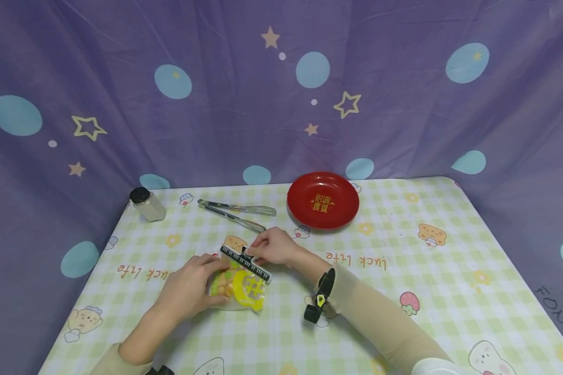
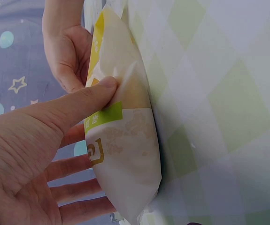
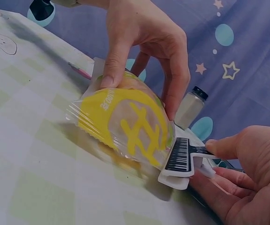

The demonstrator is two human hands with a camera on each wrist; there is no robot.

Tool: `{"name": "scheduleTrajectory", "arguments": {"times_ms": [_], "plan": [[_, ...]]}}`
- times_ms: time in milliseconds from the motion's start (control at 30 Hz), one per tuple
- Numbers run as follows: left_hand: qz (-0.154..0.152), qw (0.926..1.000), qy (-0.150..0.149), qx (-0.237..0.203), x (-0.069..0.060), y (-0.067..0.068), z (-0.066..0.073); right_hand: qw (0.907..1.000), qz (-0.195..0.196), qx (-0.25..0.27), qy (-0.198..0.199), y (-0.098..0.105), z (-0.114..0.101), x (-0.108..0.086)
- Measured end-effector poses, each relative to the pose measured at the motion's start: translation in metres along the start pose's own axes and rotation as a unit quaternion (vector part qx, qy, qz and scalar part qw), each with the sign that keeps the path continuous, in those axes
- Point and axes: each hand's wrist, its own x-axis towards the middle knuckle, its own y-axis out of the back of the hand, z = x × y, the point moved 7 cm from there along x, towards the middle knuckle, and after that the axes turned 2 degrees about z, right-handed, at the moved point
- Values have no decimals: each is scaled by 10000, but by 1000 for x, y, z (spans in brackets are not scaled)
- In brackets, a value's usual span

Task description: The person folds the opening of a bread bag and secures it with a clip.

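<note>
A clear and yellow plastic food bag [image 1: 248, 291] with light brown pieces inside lies tilted on the table. My left hand [image 1: 187, 286] grips it from the left side, thumb [image 2: 95, 93] on one face and fingers round the other. At the bag's far end is a sealing clip [image 1: 245, 263] with a black-and-white piano-key pattern. With thumb and fingertips, my right hand [image 3: 247, 173] pinches the clip's handles. The clip's long edge [image 3: 178, 157] sits against the bag's end; how much of the bag is between its jaws cannot be made out.
Metal tongs [image 1: 236, 208] lie spread behind the hands. A red plate [image 1: 322, 213] with gold characters stands at the back, right of the tongs. At the back left is a jar [image 1: 151, 208] with a black lid. A purple curtain [image 1: 244, 130] hangs behind the checked tablecloth [image 1: 356, 323].
</note>
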Motion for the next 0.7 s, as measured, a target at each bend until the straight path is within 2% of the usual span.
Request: {"name": "scheduleTrajectory", "arguments": {"times_ms": [367, 700], "plan": [[44, 10000, -25, 35, 0, 0, 0, 9999, 15, 127, -18, -3, -2, 0], [-2, 10000, -17, 33, 0, -1, 0, 9999, 134, 6, 9, -3, -3, 3]]}}
